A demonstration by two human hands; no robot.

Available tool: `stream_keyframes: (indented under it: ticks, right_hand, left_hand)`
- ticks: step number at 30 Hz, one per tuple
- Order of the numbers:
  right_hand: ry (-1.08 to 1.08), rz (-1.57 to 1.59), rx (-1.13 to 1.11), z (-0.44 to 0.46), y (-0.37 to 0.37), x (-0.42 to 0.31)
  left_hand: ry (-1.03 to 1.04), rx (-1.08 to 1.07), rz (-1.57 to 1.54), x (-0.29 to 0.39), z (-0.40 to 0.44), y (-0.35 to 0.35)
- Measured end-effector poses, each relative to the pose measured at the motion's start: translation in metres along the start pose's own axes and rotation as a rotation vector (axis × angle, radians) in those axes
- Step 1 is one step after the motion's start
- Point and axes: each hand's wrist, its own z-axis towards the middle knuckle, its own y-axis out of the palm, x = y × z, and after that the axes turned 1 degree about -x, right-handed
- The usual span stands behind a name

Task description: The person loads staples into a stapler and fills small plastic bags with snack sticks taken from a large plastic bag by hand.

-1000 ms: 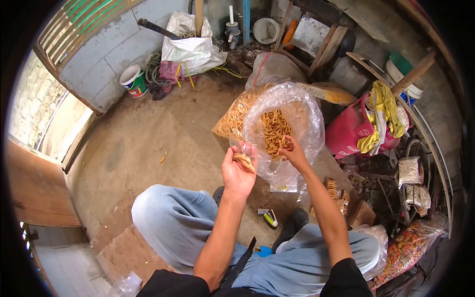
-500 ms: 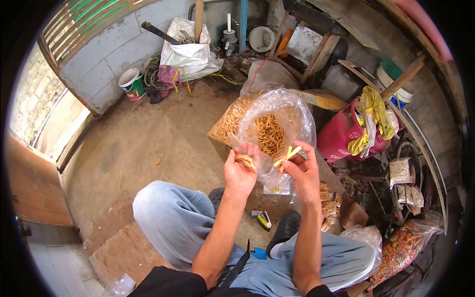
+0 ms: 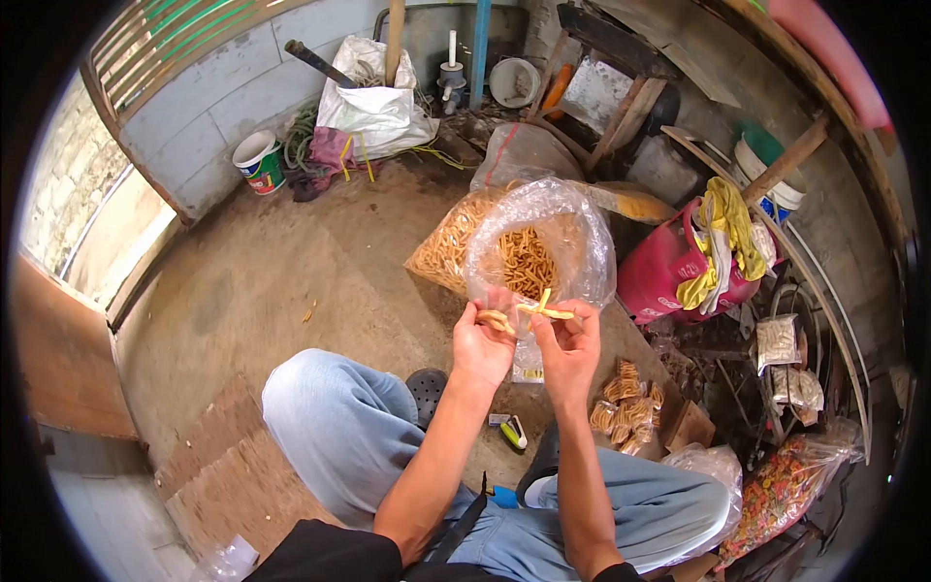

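Observation:
My left hand (image 3: 482, 351) is palm up, fingers partly curled around a few pale brown snack sticks (image 3: 497, 323). Close beside it, my right hand (image 3: 570, 357) pinches a few yellowish snack sticks (image 3: 546, 311) between thumb and fingers; one of them points upward. Both hands are just in front of a large clear plastic bag (image 3: 599, 238), whose mouth gapes toward me. Many brown snack sticks (image 3: 529, 264) fill the bag. Below the hands, a small box with a yellow label (image 3: 529, 371) is partly covered by the right hand.
Small packed bundles of snacks (image 3: 630, 407) lie on the right. A green-handled cutter (image 3: 515, 433) rests on the floor between my feet. Farther right are a pink container (image 3: 664, 267) with yellow cloths and a bag of colourful snacks (image 3: 784, 495). A white sack (image 3: 373, 116) stands at the back.
My hands have come closer together. The right hand moved left and slightly down, bringing its sticks next to those in the left hand. The small bundles on the right show more fully.

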Motion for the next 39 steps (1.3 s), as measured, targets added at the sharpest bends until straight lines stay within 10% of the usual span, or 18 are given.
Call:
stream_keyframes:
  ticks: [19, 39]
  right_hand:
    - [0.293, -0.435, -0.094, 0.000, 0.002, -0.039]
    - [0.058, -0.536, -0.117, -0.003, -0.003, -0.030]
  left_hand:
    - [0.086, 0.049, 0.074, -0.002, -0.005, 0.009]
    - [0.034, -0.012, 0.115, -0.006, -0.016, 0.018]
